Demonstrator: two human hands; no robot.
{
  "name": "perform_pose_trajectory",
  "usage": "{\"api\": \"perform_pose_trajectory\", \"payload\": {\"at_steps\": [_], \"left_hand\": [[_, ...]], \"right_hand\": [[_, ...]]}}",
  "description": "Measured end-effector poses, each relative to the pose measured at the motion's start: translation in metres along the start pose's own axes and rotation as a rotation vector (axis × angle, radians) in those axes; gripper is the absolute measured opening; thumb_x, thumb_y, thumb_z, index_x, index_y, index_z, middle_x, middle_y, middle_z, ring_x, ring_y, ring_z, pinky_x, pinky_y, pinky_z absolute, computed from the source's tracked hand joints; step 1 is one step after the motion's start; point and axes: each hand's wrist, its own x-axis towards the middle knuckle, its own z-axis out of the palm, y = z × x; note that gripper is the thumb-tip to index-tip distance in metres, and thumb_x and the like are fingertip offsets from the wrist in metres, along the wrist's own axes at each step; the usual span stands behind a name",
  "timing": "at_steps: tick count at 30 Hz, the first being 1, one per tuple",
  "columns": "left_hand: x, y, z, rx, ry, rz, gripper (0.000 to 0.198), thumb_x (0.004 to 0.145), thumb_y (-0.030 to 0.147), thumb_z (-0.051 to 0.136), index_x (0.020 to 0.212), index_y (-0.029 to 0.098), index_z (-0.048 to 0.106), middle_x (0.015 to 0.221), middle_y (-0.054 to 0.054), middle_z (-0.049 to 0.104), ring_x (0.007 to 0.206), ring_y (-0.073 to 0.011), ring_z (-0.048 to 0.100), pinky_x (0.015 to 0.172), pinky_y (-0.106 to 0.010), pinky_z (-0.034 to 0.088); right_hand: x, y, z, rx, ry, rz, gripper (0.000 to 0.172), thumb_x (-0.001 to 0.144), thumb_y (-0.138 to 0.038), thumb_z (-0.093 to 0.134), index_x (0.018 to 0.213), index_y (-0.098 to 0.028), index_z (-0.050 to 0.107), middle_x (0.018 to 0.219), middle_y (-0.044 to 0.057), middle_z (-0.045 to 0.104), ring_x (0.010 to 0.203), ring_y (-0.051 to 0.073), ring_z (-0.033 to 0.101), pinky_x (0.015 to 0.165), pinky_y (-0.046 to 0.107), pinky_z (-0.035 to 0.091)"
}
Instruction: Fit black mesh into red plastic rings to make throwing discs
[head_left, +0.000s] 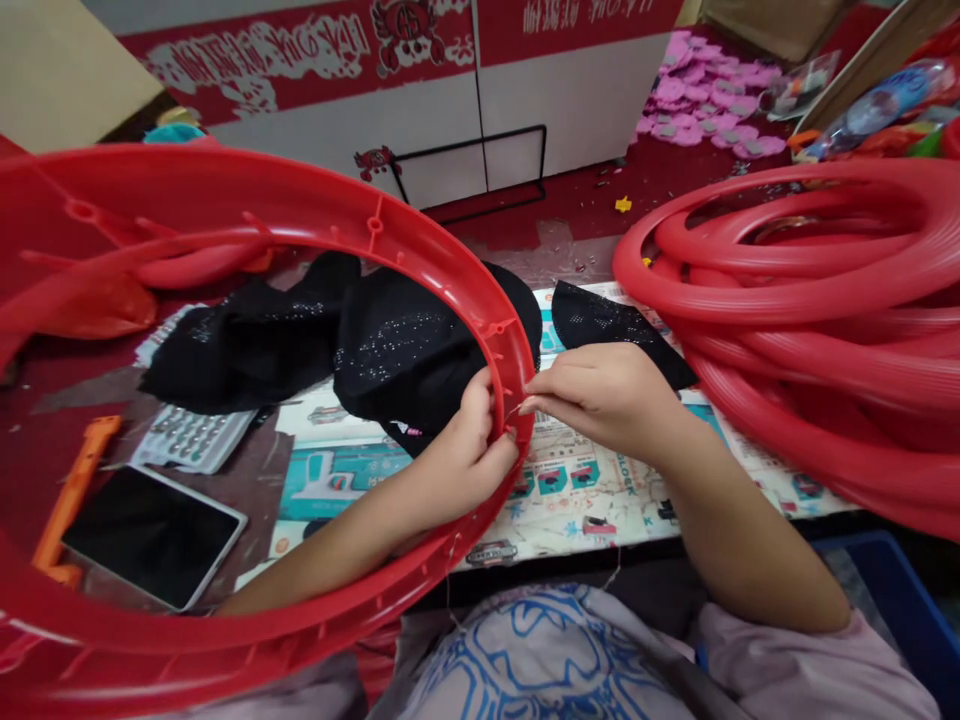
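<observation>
A large red plastic ring with small ribs and pegs along its hollow side fills the left and middle of the head view. My left hand reaches through the ring and is closed around its right rim, thumb on the near side. Just outside that rim, my right hand pinches a thin thread whose line runs to the rim; its far end is too fine to make out. Black cloth with shiny dots lies behind and below the ring.
Several red rings are stacked at the right. A tablet, an orange tool and a calculator lie at the left. White and red cartons stand behind, pink pieces at the back right. A blue bin sits lower right.
</observation>
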Motion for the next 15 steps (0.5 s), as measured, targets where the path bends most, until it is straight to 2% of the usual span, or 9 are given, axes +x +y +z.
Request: {"api": "perform_pose_trajectory", "payload": {"at_steps": [3, 5, 8, 11, 13, 15], "left_hand": [[-0.0001, 0.0, -0.0005, 0.059, 0.005, 0.0, 0.061, 0.085, 0.013, 0.047, 0.141, 0.017, 0.022, 0.144, -0.014, 0.038, 0.133, -0.0261, 0.039, 0.113, -0.047, 0.029], [-0.0012, 0.0021, -0.0002, 0.075, -0.025, -0.021, 0.064, 0.084, 0.014, 0.047, 0.142, 0.017, 0.02, 0.146, -0.015, 0.035, 0.135, -0.0267, 0.037, 0.114, -0.047, 0.028], [-0.0028, 0.0053, 0.0004, 0.06, -0.086, -0.066, 0.063, 0.083, 0.014, 0.049, 0.139, 0.017, 0.022, 0.14, -0.017, 0.042, 0.127, -0.027, 0.045, 0.109, -0.048, 0.035], [-0.0038, 0.0039, 0.001, -0.002, -0.139, -0.087, 0.054, 0.083, 0.012, 0.049, 0.131, 0.019, 0.026, 0.125, -0.013, 0.052, 0.112, -0.0234, 0.056, 0.098, -0.043, 0.045], [-0.0048, 0.0009, 0.0017, -0.055, -0.135, -0.073, 0.052, 0.082, 0.011, 0.048, 0.128, 0.02, 0.025, 0.12, -0.011, 0.053, 0.105, -0.0209, 0.058, 0.092, -0.04, 0.049], [-0.0064, -0.0012, 0.0024, -0.075, -0.11, -0.052, 0.058, 0.081, 0.01, 0.049, 0.131, 0.022, 0.021, 0.122, -0.011, 0.05, 0.107, -0.0207, 0.057, 0.092, -0.04, 0.049]], "right_hand": [[0.0008, 0.0002, -0.0046, 0.037, 0.019, -0.012, 0.024, 0.094, -0.026, 0.048, 0.082, -0.016, 0.066, 0.076, 0.005, 0.064, 0.071, 0.014, 0.057, 0.065, 0.024, 0.041], [0.0018, -0.0004, -0.0057, 0.067, 0.027, -0.044, 0.02, 0.093, -0.022, 0.048, 0.085, -0.016, 0.066, 0.081, 0.006, 0.064, 0.074, 0.015, 0.057, 0.066, 0.025, 0.042], [0.003, -0.0008, -0.0048, 0.105, 0.019, -0.075, 0.017, 0.091, -0.018, 0.05, 0.086, -0.015, 0.065, 0.082, 0.006, 0.062, 0.074, 0.015, 0.055, 0.066, 0.025, 0.042], [0.0035, -0.0003, -0.0039, 0.164, 0.001, -0.067, 0.013, 0.089, -0.018, 0.055, 0.084, -0.015, 0.066, 0.077, 0.003, 0.059, 0.07, 0.013, 0.052, 0.064, 0.024, 0.04], [0.0034, -0.0001, -0.0044, 0.219, 0.001, -0.041, 0.011, 0.087, -0.019, 0.059, 0.081, -0.015, 0.067, 0.074, 0.002, 0.057, 0.068, 0.011, 0.051, 0.062, 0.023, 0.039], [0.003, -0.0003, -0.0053, 0.27, 0.011, -0.009, 0.011, 0.086, -0.022, 0.062, 0.078, -0.015, 0.067, 0.071, 0.0, 0.056, 0.064, 0.01, 0.05, 0.059, 0.022, 0.037]]}}
